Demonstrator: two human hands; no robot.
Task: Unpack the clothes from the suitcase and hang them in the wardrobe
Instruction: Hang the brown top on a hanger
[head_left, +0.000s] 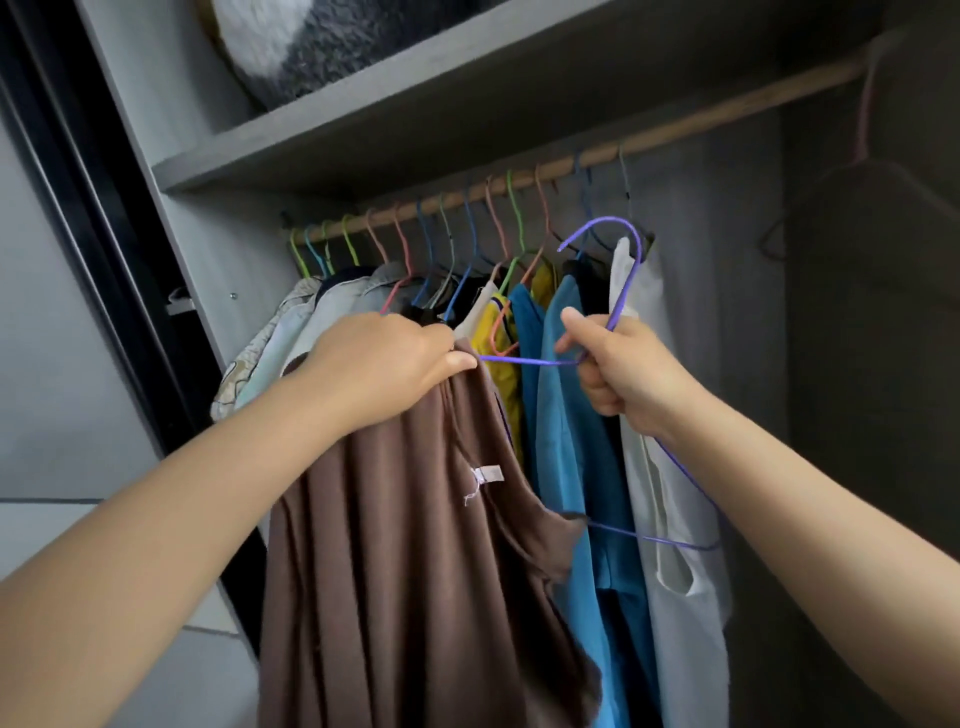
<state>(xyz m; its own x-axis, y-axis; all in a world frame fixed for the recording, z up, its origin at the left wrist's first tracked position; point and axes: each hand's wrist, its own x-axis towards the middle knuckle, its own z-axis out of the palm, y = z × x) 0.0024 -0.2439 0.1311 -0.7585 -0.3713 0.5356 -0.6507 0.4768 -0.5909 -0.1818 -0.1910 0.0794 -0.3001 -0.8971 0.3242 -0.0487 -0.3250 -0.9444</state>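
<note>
Left hand (387, 358) gripping top edge of brown top (415, 545), fingers curled over the fabric, holding it up in front of the wardrobe (332, 140) opening. Right hand (623, 371) clenched round neck of purple hanger (621, 270), thumb up along the wire. Hook up and free, just below the rail (571, 158), not on it. One hanger arm running left from right hand to the fabric at left hand; other arm dropping behind right wrist, with the bottom wire coming back toward the brown top's armhole. Brown top hanging loose below left hand, white label (488, 474) showing, lower part out of view at bottom edge.

Rail under the shelf (467, 98), running from left wall up toward the right corner. Row of coloured hangers (467, 228) packed on its left and middle stretch. Hung below: pale clothes at left, yellow top (501, 332), blue top (571, 441), white top (670, 519) at the right end of the row, right behind the purple hanger. Dark garment on a pink hanger (865, 93) well apart at far right of the rail. Fluffy grey-white item (311, 41) on the shelf. Suitcase not in view.
</note>
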